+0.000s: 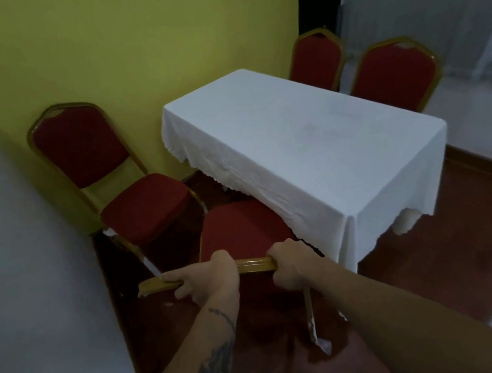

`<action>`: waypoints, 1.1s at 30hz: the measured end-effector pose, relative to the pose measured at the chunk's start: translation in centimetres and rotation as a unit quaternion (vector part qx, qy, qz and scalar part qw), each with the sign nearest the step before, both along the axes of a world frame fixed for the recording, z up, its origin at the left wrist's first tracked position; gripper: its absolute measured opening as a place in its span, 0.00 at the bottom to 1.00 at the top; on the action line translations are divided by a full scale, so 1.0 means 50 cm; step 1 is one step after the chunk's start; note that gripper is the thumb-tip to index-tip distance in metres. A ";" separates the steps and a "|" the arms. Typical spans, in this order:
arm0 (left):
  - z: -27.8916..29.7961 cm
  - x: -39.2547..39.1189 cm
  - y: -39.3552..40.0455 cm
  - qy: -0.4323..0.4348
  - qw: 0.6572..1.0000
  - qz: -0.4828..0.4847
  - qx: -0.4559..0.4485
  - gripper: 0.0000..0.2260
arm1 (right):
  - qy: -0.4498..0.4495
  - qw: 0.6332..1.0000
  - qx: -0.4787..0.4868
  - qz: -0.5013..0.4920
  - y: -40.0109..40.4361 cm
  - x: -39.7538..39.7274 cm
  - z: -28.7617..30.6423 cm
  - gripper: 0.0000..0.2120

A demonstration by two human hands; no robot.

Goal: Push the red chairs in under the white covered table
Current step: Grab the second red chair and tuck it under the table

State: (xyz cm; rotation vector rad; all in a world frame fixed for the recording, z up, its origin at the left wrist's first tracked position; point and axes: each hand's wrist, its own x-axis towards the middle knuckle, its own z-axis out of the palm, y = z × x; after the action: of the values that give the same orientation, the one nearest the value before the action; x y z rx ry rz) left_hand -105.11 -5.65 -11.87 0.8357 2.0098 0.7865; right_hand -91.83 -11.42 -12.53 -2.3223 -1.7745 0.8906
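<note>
Four red chairs around one white-covered worktop, two hands on the nearest one.

Both hands, left hand (pixel 208 280) and right hand (pixel 288 266), are wrapped around the gold top rail of the near chair (pixel 239 230) at bottom center, its seat edge touching the hanging cloth of the worktop (pixel 312 141). One chair (pixel 111 177) stands pulled out at left; two chairs (pixel 316 60) (pixel 396 77) sit at upper right.

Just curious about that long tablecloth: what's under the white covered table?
The white cloth-covered table hides nearly everything beneath. Only the front of the near red padded chair pokes under its edge; the legs are mostly covered.
</note>
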 end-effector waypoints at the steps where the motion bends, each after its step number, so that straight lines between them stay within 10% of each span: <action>1: 0.001 -0.012 0.008 0.004 1.000 -0.012 0.002 0.47 | -0.001 1.000 -0.001 -0.001 0.000 -0.012 0.001 0.06; 17: -0.007 -0.181 0.206 0.034 0.963 -0.267 0.017 0.48 | -0.031 0.998 -0.004 0.052 0.060 -0.166 -0.006 0.13; 33: 0.003 -0.208 0.374 -0.014 0.948 -0.319 -0.006 0.52 | 0.003 0.999 -0.031 0.044 0.190 -0.187 -0.011 0.22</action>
State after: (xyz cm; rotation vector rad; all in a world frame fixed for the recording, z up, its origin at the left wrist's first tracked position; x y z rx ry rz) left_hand -115.52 13.06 -11.72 1.3591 1.5638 0.4052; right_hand -101.20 -1.90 -13.09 -2.2910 -1.8852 0.9781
